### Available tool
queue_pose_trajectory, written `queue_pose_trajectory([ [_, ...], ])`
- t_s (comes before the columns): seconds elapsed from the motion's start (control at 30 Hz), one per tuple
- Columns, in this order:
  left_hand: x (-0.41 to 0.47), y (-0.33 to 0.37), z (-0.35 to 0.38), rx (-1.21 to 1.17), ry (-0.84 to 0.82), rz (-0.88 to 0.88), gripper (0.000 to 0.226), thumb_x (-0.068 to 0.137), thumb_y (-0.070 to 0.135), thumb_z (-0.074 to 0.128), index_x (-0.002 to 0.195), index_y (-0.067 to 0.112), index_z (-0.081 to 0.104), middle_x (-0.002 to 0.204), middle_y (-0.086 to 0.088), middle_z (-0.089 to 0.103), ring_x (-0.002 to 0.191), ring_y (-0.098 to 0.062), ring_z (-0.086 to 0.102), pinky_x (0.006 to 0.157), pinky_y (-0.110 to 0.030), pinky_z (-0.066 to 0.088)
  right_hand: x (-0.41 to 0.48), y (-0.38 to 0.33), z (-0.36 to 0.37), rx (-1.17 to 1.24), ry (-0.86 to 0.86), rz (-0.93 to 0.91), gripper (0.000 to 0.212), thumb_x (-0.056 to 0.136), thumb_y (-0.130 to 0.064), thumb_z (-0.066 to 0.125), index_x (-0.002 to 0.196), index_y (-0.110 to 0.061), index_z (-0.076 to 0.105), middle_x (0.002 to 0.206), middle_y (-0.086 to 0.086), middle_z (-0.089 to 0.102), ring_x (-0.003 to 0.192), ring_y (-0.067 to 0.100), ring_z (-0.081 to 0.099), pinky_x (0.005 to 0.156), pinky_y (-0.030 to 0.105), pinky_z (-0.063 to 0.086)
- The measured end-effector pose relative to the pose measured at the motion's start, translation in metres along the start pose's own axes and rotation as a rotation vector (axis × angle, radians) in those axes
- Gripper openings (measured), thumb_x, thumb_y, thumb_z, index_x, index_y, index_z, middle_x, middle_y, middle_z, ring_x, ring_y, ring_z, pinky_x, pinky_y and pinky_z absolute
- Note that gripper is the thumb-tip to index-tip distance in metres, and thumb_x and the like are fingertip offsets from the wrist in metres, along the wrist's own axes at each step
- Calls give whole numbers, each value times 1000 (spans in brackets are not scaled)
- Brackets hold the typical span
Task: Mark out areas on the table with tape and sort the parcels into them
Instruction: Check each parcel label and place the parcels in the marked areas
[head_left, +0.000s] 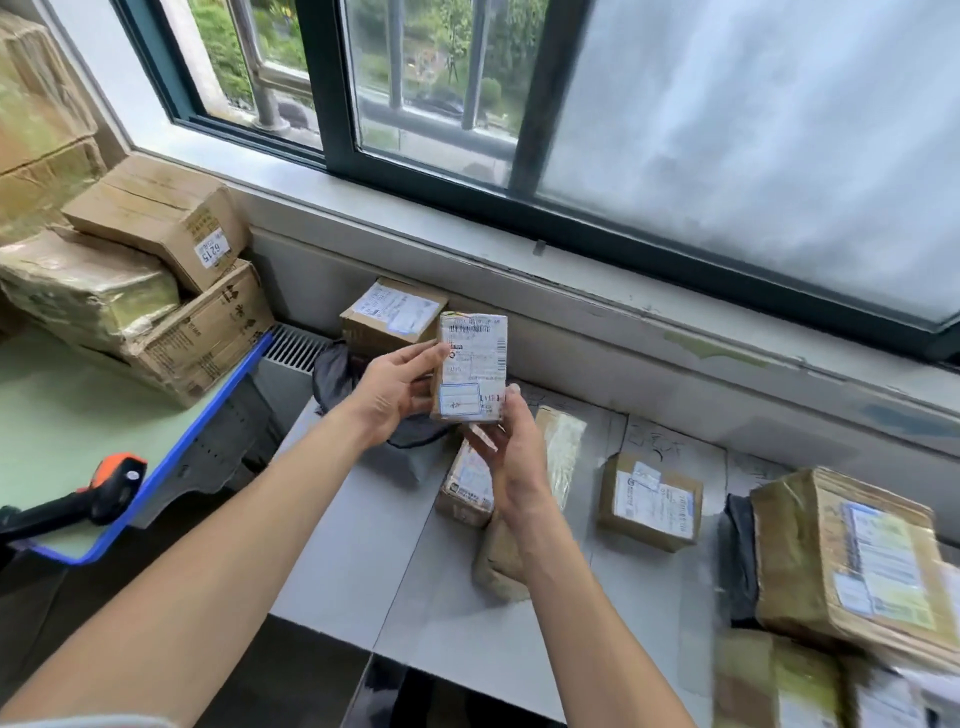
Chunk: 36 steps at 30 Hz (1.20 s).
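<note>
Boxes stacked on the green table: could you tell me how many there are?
3 clearly: the box tagged 6215 on top, a tape-wrapped box left of it, a printed carton at the bottom. Larger cartons behind may count too or hide others.

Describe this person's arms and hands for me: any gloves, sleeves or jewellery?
The left hand and right hand wear no gloves, rings or watch. The forearms are uncovered. A pale strip at the bottom left corner may be a sleeve edge.
</note>
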<state>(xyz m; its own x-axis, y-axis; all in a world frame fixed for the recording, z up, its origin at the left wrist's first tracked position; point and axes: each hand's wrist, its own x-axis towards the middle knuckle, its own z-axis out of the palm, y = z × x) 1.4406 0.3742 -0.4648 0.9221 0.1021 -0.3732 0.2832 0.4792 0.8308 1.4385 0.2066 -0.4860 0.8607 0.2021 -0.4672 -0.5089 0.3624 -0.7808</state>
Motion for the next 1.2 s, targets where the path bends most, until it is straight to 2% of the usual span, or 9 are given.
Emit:
queue_pose_trajectory([
  [0.1, 0, -8, 28, 51, -32, -12, 47, 76, 35, 75, 118, 14, 67, 107, -8, 73, 83, -19, 71, 67, -34, 60, -7, -16, -26, -14, 88, -53, 29, 97, -28, 59, 120, -12, 66, 114, 13, 72, 101, 24, 66, 84, 35, 55],
  [0.17, -1, -13, 47, 42, -52, -19, 45, 75, 34, 75, 115, 15, 68, 105, -8, 74, 81, -18, 71, 62, -31, 59, -14, -25, -40, -4, 117, -76, 27, 96, -24, 61, 119, -11, 66, 112, 14, 72, 95, 21, 67, 78, 31, 57],
  [0.47, -2, -29, 92, 76, -109, -47, 51, 76, 32, 74, 122, 13, 65, 110, -10, 72, 83, -18, 70, 60, -30, 58, -37, -45, -79, 105, 118, -113, 27, 95, -21, 64, 118, -7, 65, 104, 16, 74, 91, 26, 73, 74, 34, 60],
  [0.7, -2, -43, 104, 52, -104, -50, 42, 84, 24, 71, 124, 13, 63, 102, -5, 74, 78, -13, 71, 53, -25, 55, -48, -47, -95, 103, 147, -134, 25, 96, -18, 63, 118, -8, 64, 98, 7, 75, 78, 9, 72, 61, 20, 55],
  [0.9, 3, -62, 134, 133, -79, -72, 43, 79, 27, 76, 117, 14, 63, 98, -2, 73, 77, -12, 69, 54, -28, 56, -52, -49, -128, 57, 217, -185, 23, 95, -22, 65, 116, -14, 66, 111, 9, 73, 95, 13, 70, 75, 24, 56],
  [1.03, 6, -83, 162, 241, -45, -73, 27, 85, 21, 74, 109, 12, 64, 97, -5, 73, 85, -16, 69, 66, -33, 60, -53, -50, -160, 26, 301, -206, 30, 94, -19, 65, 123, -11, 64, 114, 7, 72, 103, 15, 68, 90, 31, 54],
  [1.1, 7, -96, 176, 335, -62, -84, 24, 86, 19, 73, 107, 12, 65, 102, -8, 72, 88, -17, 68, 74, -37, 60, -56, -48, -181, 9, 358, -227, 27, 94, -16, 66, 120, -10, 66, 112, 4, 73, 98, 9, 69, 84, 23, 55],
  [1.17, 8, -110, 189, 423, -96, -120, 31, 87, 16, 72, 115, 10, 63, 111, -10, 70, 92, -17, 67, 81, -41, 56, -61, -47, -204, -40, 419, -247, 24, 93, -15, 67, 116, -11, 69, 108, 0, 74, 94, 4, 68, 76, 13, 52],
  [1.2, 8, -116, 195, 462, -118, -143, 34, 88, 15, 70, 120, 9, 61, 115, -10, 69, 95, -17, 66, 80, -41, 56, -63, -46, -213, -61, 436, -245, 22, 92, -15, 68, 114, -13, 70, 107, -1, 74, 95, 4, 68, 77, 13, 52],
])
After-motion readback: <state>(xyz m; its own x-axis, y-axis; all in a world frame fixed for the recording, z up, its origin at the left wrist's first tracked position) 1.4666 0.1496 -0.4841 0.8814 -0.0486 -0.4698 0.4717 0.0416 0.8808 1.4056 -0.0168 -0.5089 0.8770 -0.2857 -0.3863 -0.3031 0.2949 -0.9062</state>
